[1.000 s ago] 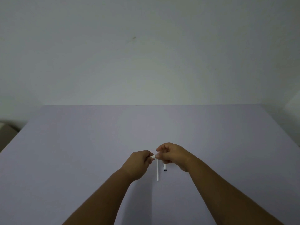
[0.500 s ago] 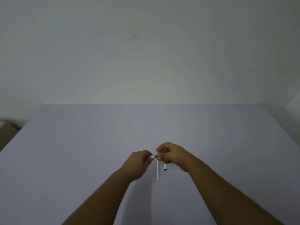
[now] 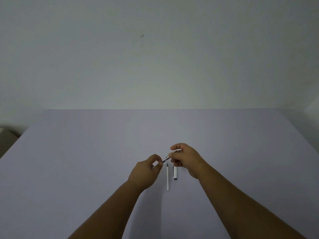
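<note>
Both hands hover just above a lavender table (image 3: 86, 161). My left hand (image 3: 146, 171) and my right hand (image 3: 186, 159) each pinch one end of a thin pen part (image 3: 166, 159) with a silvery collar and a dark tip; it slants between them. Below the hands a thin white refill (image 3: 168, 178) with a dark tip lies lengthwise on the table. Right beside it lies a short white pen cap (image 3: 175, 173) with a dark end, its far end hidden under my right hand.
A plain pale wall (image 3: 155, 57) rises behind the table's far edge. At the far left, beyond the table's edge, a dim beige object (image 3: 6, 135) sits lower down.
The hands have drawn apart, the right one rising up and away. A thin part with a silvery collar and dark tip has become visible between them. Refill and cap lie unmoved.
</note>
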The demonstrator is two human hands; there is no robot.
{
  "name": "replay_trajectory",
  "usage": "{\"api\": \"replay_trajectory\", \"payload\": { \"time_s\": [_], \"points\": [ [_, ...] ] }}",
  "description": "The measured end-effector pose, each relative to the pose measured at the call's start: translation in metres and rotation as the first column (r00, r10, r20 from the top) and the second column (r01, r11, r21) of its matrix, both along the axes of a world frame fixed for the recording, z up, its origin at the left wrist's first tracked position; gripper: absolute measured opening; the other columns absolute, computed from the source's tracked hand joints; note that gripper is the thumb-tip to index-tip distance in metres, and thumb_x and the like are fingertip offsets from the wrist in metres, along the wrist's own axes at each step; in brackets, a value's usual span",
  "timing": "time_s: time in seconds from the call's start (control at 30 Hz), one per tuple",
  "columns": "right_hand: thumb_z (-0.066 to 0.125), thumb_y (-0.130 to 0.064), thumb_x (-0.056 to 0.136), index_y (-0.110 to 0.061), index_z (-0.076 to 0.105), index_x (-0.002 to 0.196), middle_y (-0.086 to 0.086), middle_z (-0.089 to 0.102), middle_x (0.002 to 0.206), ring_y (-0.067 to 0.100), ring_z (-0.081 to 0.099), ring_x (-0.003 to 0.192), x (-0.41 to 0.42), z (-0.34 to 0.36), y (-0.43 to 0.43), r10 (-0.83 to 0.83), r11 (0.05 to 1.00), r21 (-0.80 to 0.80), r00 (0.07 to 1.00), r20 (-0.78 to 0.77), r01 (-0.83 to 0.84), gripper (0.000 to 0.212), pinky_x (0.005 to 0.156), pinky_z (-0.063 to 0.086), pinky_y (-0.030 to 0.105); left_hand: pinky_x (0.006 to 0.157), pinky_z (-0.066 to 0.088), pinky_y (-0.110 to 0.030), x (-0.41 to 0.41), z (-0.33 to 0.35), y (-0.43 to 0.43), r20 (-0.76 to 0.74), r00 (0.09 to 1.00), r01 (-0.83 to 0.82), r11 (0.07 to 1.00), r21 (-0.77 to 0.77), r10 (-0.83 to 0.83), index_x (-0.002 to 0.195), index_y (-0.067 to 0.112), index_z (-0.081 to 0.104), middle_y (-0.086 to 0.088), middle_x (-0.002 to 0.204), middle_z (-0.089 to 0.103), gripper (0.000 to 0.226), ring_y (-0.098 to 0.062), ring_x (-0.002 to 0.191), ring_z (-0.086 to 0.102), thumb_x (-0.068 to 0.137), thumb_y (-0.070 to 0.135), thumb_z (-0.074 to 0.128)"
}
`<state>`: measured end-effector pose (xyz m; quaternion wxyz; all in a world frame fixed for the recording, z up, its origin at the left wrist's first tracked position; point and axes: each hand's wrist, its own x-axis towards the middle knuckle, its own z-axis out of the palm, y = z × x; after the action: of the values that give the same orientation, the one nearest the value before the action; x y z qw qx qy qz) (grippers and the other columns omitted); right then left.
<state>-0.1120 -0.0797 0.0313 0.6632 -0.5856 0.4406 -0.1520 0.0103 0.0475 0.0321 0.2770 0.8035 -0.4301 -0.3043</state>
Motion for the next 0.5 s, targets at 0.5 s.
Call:
{"api": "replay_trajectory", "payload": {
  "time_s": [0.5],
  "points": [
    [0.065,-0.010,0.070,-0.019,0.048,0.107,0.000,0.054,0.080,0.011,0.054,0.061,0.031,-0.060,0.016,0.151,0.949,-0.168,0.851,-0.503,-0.267,0.042,0.051,0.046,0.023,0.038,0.040,-0.016,0.012,-0.045,0.009,-0.342,0.858,-0.341,0.923,0.176,0.382,0.100,0.027,0.058,-0.001,0.073,0.068,0.018,-0.013,0.054,0.055,0.095,0.038,0.045]
  ]
}}
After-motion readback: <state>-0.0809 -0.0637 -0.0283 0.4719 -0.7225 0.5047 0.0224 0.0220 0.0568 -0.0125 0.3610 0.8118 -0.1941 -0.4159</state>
